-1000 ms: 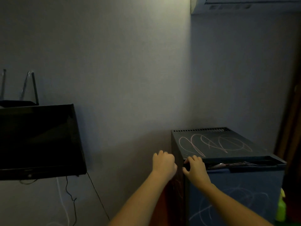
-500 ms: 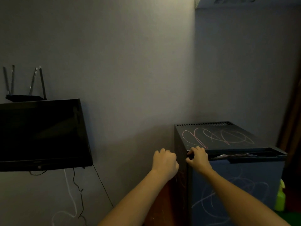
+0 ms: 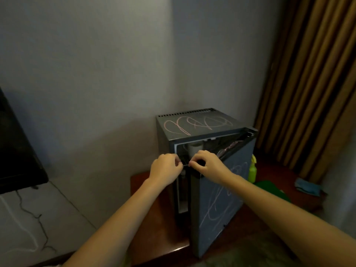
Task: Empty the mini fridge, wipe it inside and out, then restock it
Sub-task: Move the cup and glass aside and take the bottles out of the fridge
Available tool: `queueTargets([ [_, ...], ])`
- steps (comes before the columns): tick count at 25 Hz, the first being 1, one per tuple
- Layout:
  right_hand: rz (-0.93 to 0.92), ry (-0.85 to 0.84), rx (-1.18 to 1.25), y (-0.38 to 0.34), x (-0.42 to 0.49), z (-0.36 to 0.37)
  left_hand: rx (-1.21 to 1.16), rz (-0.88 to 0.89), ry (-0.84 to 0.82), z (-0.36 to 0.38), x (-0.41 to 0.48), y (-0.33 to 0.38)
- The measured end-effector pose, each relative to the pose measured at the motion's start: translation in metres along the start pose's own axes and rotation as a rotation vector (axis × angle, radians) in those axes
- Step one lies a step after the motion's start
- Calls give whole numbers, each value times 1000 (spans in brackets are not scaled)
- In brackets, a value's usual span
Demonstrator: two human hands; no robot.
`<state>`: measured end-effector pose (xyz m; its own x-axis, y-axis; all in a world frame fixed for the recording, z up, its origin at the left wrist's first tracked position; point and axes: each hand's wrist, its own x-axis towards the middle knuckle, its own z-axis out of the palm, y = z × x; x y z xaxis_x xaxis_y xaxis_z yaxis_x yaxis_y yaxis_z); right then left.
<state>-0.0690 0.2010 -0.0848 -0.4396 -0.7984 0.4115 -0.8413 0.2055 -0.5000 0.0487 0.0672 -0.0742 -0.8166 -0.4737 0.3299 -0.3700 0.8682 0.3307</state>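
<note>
Through the head camera I see the mini fridge [image 3: 202, 128] standing on a dark wood table [image 3: 154, 218]. It is in the corner by the far wall, with a brown curtain [image 3: 308, 83] to the right.

My right hand [image 3: 206, 162] has its fingers curled over the top left corner of the door [image 3: 225, 189] and grips it. My left hand [image 3: 165, 168] is curled too and sits right beside that corner. I cannot tell if it holds the door edge or only touches it.

I think the job has only just begun. The door is open a little bit, with a dark gap on its left side. Nothing from inside has been put out on the table. So the emptying, the wiping and the putting back are all left to do.

The fridge is a dark grey box with little air slots along the far edge of its top. There are pale scribbles on the top and on the door. Inside it is dark. I can only see something white and round [image 3: 194, 148] near the top.

A green spray bottle [image 3: 252, 168] stands just right of the fridge. A blue cloth [image 3: 307, 186] lies farther right. They look ready for wiping.
</note>
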Motion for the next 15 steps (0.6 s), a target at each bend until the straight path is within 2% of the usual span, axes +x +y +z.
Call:
queueTargets([
  [5,57,-14,-39,3,-67,-47,-3,148,-53,23,8,36],
  [13,346,-84,-366,26,-126,-109,33,208,-144,61,6,48],
  [15,382,-33,-498,23,-137,-120,44,205,-149,67,6,42],
])
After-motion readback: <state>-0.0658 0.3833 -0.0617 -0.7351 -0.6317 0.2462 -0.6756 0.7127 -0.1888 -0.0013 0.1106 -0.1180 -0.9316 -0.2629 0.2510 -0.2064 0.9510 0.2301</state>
